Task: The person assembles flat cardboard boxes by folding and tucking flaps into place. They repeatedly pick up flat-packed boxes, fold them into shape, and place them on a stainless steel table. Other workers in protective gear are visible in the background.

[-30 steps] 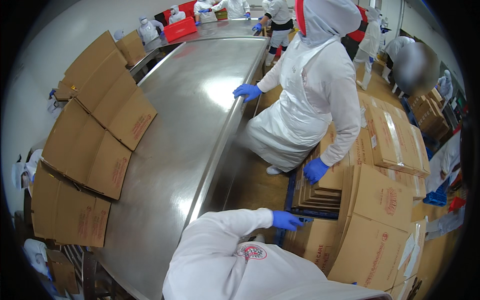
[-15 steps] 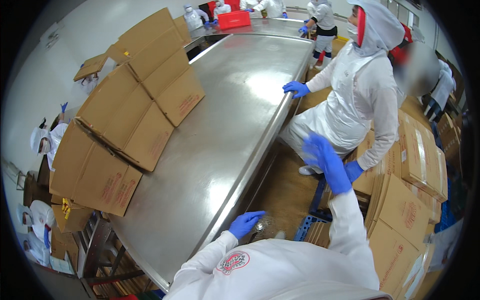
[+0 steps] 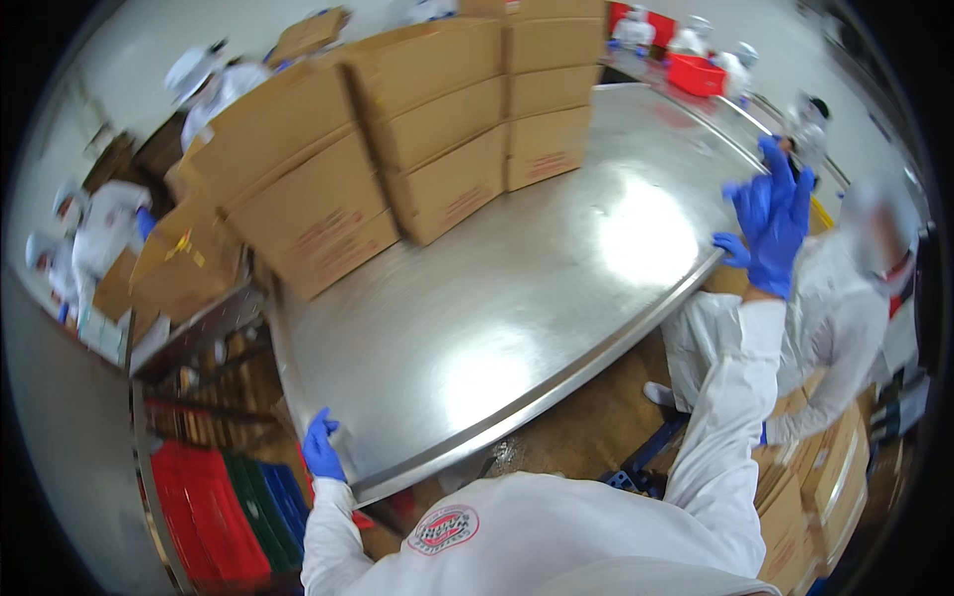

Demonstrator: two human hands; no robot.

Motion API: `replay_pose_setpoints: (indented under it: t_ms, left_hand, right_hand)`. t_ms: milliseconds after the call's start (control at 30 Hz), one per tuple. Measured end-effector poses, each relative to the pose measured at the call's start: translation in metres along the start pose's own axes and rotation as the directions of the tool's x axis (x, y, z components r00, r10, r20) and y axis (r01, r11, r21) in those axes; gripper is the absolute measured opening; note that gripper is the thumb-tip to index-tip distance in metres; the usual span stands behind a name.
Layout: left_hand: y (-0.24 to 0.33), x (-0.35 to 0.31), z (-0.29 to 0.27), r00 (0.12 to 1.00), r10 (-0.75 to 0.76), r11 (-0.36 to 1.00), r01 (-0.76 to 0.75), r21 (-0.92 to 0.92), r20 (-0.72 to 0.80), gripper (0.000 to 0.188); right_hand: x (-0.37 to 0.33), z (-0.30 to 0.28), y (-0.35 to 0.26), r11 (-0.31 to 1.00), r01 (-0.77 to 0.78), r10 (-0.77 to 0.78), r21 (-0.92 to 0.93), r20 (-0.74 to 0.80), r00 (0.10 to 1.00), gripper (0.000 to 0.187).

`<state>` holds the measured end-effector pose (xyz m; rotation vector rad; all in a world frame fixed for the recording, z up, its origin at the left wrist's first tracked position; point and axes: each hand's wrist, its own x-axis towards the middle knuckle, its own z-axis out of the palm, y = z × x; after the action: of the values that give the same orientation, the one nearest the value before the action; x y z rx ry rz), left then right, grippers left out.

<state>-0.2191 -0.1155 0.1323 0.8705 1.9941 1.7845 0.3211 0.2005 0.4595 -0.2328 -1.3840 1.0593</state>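
My left hand (image 3: pixel 321 445), in a blue glove, is beside the near left edge of the steel table (image 3: pixel 397 368). Its fingers are loosely bent with nothing in them; whether they touch the edge I cannot tell. Raised at the right, my right hand (image 3: pixel 773 228) is gloved the same way, empty, with fingers apart. Behind it, a co-worker's blue-gloved hand (image 3: pixel 732 249) rests on the table's right edge. Along the far left side of the table stand several brown cardboard boxes (image 3: pixel 308 214) with their flaps up.
A co-worker in white (image 3: pixel 835 298) stands close on the right, beside stacked cartons (image 3: pixel 830 462). Red, green and blue bins (image 3: pixel 214 507) are below left. Another carton (image 3: pixel 184 253) stands left of the table. More people surround a red crate (image 3: pixel 696 74) at the back right.
My view has turned left. My left hand has moved from the table's front side to its left edge. My right hand has reached farther forward, its fingers now spread.
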Motion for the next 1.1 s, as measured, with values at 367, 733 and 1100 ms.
replay_pose_setpoints:
  t_ms: [367,733,1100]
  left_hand:
    - [-0.2,0.011,-0.156,0.814,-0.358,0.924,0.379,-0.049,-0.457,0.037]
    - [-0.218,-0.007,-0.081,0.691,-0.659,0.43,0.671,0.604,-0.298,0.12]
    - [-0.213,0.107,-0.031,0.941,-0.051,0.427,0.323,0.845,-0.334,0.109]
  right_hand:
    - [-0.156,0.193,0.278,0.348,-0.806,0.936,-0.479,0.216,0.276,0.048]
    - [-0.245,0.256,0.35,-0.107,0.176,0.992,-0.979,-0.093,0.082,0.142]
    - [-0.244,0.267,0.348,-0.146,0.161,0.987,-0.976,-0.133,0.089,0.141]
